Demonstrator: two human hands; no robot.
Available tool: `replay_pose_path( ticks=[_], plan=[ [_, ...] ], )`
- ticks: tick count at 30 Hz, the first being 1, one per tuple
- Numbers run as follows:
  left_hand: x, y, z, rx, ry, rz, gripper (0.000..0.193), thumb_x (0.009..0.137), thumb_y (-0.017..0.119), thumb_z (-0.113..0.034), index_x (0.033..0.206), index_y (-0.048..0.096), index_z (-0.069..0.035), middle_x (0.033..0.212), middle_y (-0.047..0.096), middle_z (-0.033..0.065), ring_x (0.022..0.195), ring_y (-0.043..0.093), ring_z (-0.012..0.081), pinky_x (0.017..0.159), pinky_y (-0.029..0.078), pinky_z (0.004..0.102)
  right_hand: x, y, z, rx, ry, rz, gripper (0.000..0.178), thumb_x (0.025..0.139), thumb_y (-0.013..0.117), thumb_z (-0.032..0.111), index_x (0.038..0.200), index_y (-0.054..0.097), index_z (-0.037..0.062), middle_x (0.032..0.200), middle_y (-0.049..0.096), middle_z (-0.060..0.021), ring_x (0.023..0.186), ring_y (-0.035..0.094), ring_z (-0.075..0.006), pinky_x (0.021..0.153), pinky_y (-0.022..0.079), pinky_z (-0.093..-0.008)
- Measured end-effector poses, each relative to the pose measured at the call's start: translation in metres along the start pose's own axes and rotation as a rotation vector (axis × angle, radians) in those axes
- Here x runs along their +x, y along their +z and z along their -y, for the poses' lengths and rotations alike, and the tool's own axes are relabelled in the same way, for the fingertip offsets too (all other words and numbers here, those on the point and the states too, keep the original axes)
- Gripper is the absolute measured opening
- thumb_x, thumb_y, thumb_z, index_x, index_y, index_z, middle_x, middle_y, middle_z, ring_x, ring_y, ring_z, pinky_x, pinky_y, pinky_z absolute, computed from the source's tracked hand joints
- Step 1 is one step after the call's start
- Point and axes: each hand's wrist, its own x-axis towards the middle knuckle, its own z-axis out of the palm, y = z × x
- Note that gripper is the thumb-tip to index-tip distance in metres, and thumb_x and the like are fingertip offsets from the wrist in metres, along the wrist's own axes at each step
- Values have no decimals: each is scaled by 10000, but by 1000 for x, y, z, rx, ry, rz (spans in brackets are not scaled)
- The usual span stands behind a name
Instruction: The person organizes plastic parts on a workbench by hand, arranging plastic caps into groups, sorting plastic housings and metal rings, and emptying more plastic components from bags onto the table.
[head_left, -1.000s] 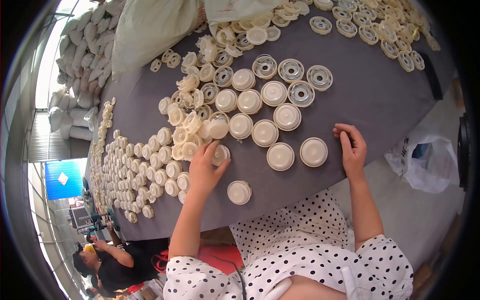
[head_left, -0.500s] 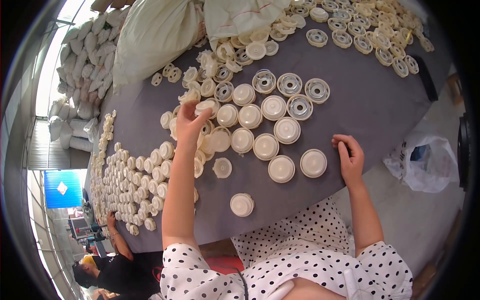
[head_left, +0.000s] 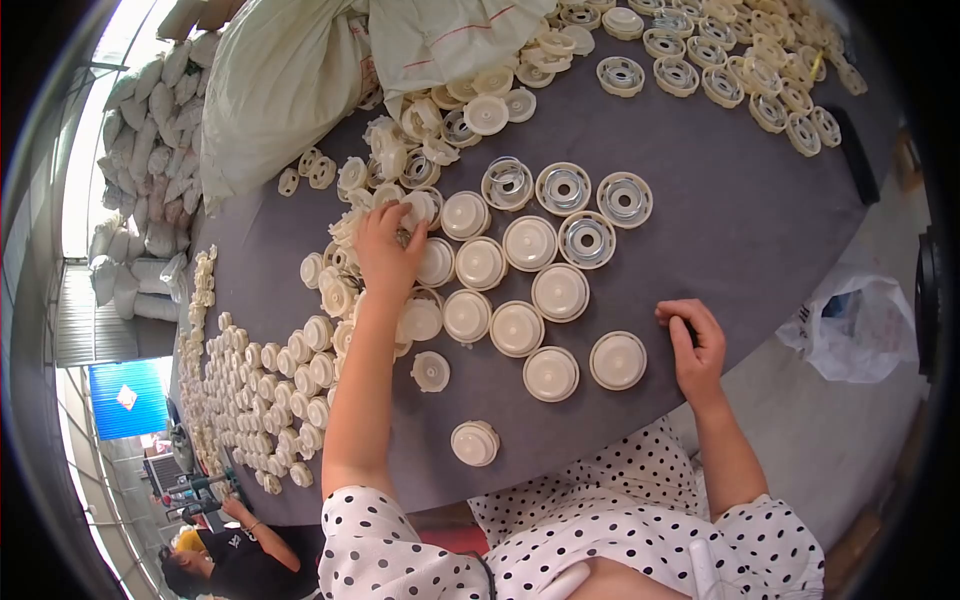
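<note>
Near the middle-left of the table, my left hand (head_left: 388, 250) is closed on the rim of a cream round plastic cap (head_left: 420, 208). The cap lies at a ring with a metal insert (head_left: 428, 192), partly covering it; my fingers hide how they meet. Beside the hand stand several capped cream discs in rows, such as this disc (head_left: 466, 216). Farther right are several uncapped rings with shiny metal inserts, among them one ring (head_left: 587, 240). At the table's right front edge, my right hand (head_left: 697, 345) is loosely curled, with nothing seen in it.
Loose caps and rings are heaped beside a large white sack (head_left: 285, 95). More rings (head_left: 722, 87) spread across the far right. Rows of small cream parts (head_left: 255, 390) cover the left side, where another person (head_left: 240, 550) sits. A clear plastic bag (head_left: 850, 330) hangs past the right edge.
My left hand has brought the cap rightward and down onto the ring with the metal insert. The view has shifted slightly. My right hand keeps its place by the edge.
</note>
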Motion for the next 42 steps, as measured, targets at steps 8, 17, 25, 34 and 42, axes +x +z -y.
replay_pose_path(
  ticks=[8, 17, 25, 34, 42],
  plan=[
    [3, -1, 0, 356, 335, -23, 281, 761, 617, -121, 1041, 626, -101, 1075, 613, 62, 1042, 541, 233, 871, 386, 389, 1, 0, -1, 17, -19, -30, 139, 845, 506, -33, 925, 619, -22, 852, 626, -90, 779, 594, -162, 709, 467, -258],
    [2, -17, -2, 346, 421, 3, 282, 764, 573, -66, 1042, 621, -75, 1004, 618, 72, 966, 553, 256, 843, 400, 382, 0, 5, 3, 13, -15, 1, 147, 859, 498, -22, 938, 622, -18, 858, 625, -80, 781, 593, -147, 718, 469, -254],
    [-122, -92, -40, 50, 108, 417, 400, 686, 720, -162, 1046, 584, -51, 1047, 570, 132, 928, 557, 306, 805, 459, 395, -2, 3, -2, 47, -8, -33, 147, 868, 502, -14, 945, 627, -14, 855, 624, -70, 786, 595, -135, 714, 468, -246],
    [-146, -89, -37, 353, 250, 697, 593, 679, 704, -128, 1221, 468, -84, 1110, 528, 155, 1011, 550, 315, 816, 468, 399, -3, 1, -1, 32, -37, -50, 131, 869, 522, 8, 938, 632, -9, 854, 631, -70, 778, 606, -136, 705, 468, -241],
    [-144, -99, -41, 410, 210, 799, 628, 646, 722, -115, 1221, 470, -90, 1164, 513, 121, 1076, 511, 321, 843, 449, 402, -3, -1, -8, 47, -28, -34, 126, 866, 522, 13, 922, 632, -13, 837, 628, -79, 763, 609, -150, 696, 470, -252]
  ],
)
